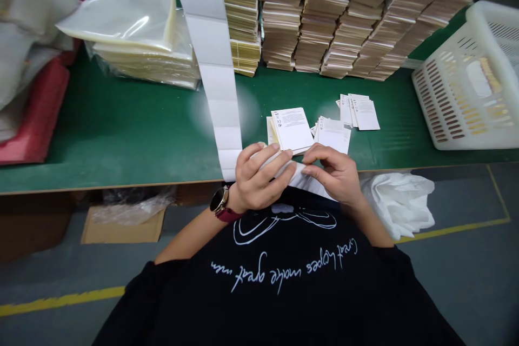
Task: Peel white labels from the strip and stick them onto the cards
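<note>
"Great hopes make great men" (shirt (275, 308))

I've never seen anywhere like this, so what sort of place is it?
Probably a packing workshop: stacked paper bundles, a pile of clear plastic and a slotted white basket sit on one long green workbench.

We look down on a green table (133, 135), its top catching a little glare. Near its front edge lie cards (292, 125) in three loose piles, the rightmost set apart from the other two. Along the back stand tall paper stacks (324, 21), with paler sheets at their left end. Clear bags (133, 24) lie piled on the left. On the right we see a white basket (446, 84). A white strip (214, 73) crosses the table (whether it lies flat, we cannot tell).
</note>
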Demonstrator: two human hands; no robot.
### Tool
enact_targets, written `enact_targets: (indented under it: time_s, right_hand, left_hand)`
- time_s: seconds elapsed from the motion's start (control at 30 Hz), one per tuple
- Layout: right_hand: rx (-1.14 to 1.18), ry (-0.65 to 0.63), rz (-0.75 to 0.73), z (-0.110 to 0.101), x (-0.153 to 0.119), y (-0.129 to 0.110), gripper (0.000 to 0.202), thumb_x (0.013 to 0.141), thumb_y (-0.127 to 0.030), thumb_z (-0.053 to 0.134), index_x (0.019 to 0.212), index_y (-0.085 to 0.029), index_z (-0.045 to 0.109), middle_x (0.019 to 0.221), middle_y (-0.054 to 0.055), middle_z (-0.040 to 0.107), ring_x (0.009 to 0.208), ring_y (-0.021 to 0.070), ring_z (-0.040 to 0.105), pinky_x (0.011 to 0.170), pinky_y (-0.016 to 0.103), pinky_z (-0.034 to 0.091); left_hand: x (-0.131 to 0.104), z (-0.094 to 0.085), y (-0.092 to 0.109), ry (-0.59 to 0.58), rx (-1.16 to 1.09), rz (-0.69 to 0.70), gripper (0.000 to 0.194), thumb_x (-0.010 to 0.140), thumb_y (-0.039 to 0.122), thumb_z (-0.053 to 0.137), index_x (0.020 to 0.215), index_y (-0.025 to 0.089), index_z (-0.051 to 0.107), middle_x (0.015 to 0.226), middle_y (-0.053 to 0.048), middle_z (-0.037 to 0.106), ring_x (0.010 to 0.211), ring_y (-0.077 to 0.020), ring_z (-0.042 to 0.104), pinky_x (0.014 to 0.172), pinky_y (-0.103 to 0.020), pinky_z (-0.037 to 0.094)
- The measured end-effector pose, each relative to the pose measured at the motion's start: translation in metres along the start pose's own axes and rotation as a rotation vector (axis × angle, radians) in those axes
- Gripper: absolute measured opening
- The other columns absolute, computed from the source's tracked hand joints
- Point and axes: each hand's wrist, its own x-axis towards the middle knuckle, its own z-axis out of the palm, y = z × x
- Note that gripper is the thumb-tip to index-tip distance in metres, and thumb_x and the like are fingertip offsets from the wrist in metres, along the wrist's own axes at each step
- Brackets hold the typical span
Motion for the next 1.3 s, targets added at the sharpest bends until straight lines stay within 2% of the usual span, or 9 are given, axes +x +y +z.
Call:
enact_targets:
  time_s: [0.27, 0.4, 0.5, 0.6, 0.7, 0.8, 0.9, 1.07, 1.3]
  right_hand:
    - [-0.122, -0.027, -0.051, 0.004, 0.004, -0.009, 0.009, 0.087, -0.015, 0.061, 0.085, -0.024, 0.062, 0.083, 0.0, 0.06, 0.081, 0.0149, 0.057, 0.076, 0.034, 0.048]
    - [-0.134, 0.21, -0.116, 0.004, 0.003, -0.014, 0.005, 0.093, -0.03, 0.05, 0.091, -0.03, 0.055, 0.105, 0.004, 0.056, 0.1, 0.0207, 0.059, 0.084, 0.043, 0.051]
    - [-0.16, 0.323, -0.09, 0.004, 0.008, -0.01, 0.024, 0.094, -0.039, 0.042, 0.118, -0.039, 0.042, 0.121, 0.006, 0.052, 0.107, 0.0229, 0.059, 0.083, 0.045, 0.053]
    - [-0.117, 0.164, -0.069, 0.009, 0.015, 0.0, 0.061, 0.089, -0.043, 0.053, 0.139, -0.044, 0.018, 0.125, 0.006, 0.054, 0.107, 0.0224, 0.061, 0.079, 0.041, 0.055]
    - [0.02, 0.048, -0.102, 0.018, 0.016, 0.006, 0.071, 0.09, -0.041, 0.055, 0.144, -0.043, 0.01, 0.105, 0.003, 0.062, 0.089, 0.0182, 0.064, 0.071, 0.035, 0.056]
    - [0.075, 0.086, -0.053, 0.024, 0.014, 0.004, 0.067, 0.091, -0.037, 0.055, 0.144, -0.042, 0.014, 0.092, -0.001, 0.063, 0.075, 0.0151, 0.063, 0.065, 0.031, 0.055]
    - [0.058, 0.103, 0.018, 0.025, 0.013, 0.0, 0.068, 0.089, -0.04, 0.059, 0.144, -0.04, 0.018, 0.089, -0.001, 0.063, 0.069, 0.0151, 0.061, 0.064, 0.031, 0.055]
    - [-0.054, 0.116, -0.015, 0.022, 0.013, 0.001, 0.065, 0.087, -0.034, 0.063, 0.141, -0.037, 0.028, 0.091, 0.0, 0.063, 0.079, 0.0179, 0.061, 0.07, 0.036, 0.055]
    - [-0.19, 0.208, -0.178, 0.022, 0.01, 0.001, 0.054, 0.088, -0.022, 0.058, 0.135, -0.04, 0.04, 0.084, -0.001, 0.061, 0.077, 0.0191, 0.058, 0.073, 0.041, 0.053]
  left_hand:
    - [0.009, 0.002, 0.003, -0.169, -0.237, -0.266, 0.006, 0.086, 0.019, 0.053, 0.081, 0.021, 0.056, 0.08, -0.003, 0.065, 0.085, -0.0188, 0.059, 0.078, -0.038, 0.049]
    - [0.01, 0.0, 0.003, -0.123, -0.358, -0.417, 0.026, 0.095, 0.027, 0.042, 0.071, 0.021, 0.049, 0.068, -0.002, 0.057, 0.069, -0.0158, 0.054, 0.063, -0.034, 0.044]
    - [0.01, -0.002, 0.001, -0.065, -0.442, -0.57, 0.038, 0.099, 0.035, 0.038, 0.066, 0.02, 0.049, 0.064, -0.002, 0.055, 0.065, -0.0134, 0.052, 0.059, -0.031, 0.042]
    - [0.011, -0.001, 0.0, -0.049, -0.539, -0.671, 0.045, 0.1, 0.039, 0.039, 0.062, 0.018, 0.048, 0.061, -0.001, 0.053, 0.062, -0.0118, 0.051, 0.055, -0.029, 0.04]
    - [0.01, 0.001, 0.001, -0.094, -0.569, -0.689, 0.043, 0.099, 0.032, 0.042, 0.059, 0.018, 0.047, 0.058, 0.0, 0.05, 0.059, -0.0105, 0.049, 0.054, -0.027, 0.041]
    - [0.01, 0.0, 0.002, -0.072, -0.347, -0.595, 0.009, 0.09, 0.023, 0.054, 0.087, 0.018, 0.06, 0.085, -0.004, 0.062, 0.082, -0.0153, 0.059, 0.069, -0.031, 0.051]
    - [0.011, -0.004, 0.0, -0.07, -0.177, -0.36, 0.029, 0.083, 0.016, 0.057, 0.112, 0.022, 0.058, 0.111, -0.008, 0.062, 0.106, -0.0217, 0.058, 0.085, -0.04, 0.052]
    - [0.016, -0.007, -0.003, -0.182, -0.422, -0.363, 0.011, 0.089, 0.016, 0.047, 0.09, 0.02, 0.058, 0.08, -0.003, 0.063, 0.078, -0.0157, 0.059, 0.071, -0.033, 0.05]
    - [0.017, 0.0, -0.002, -0.3, -0.539, -0.493, 0.023, 0.094, 0.018, 0.044, 0.071, 0.018, 0.051, 0.064, 0.001, 0.054, 0.061, -0.0105, 0.051, 0.057, -0.026, 0.042]
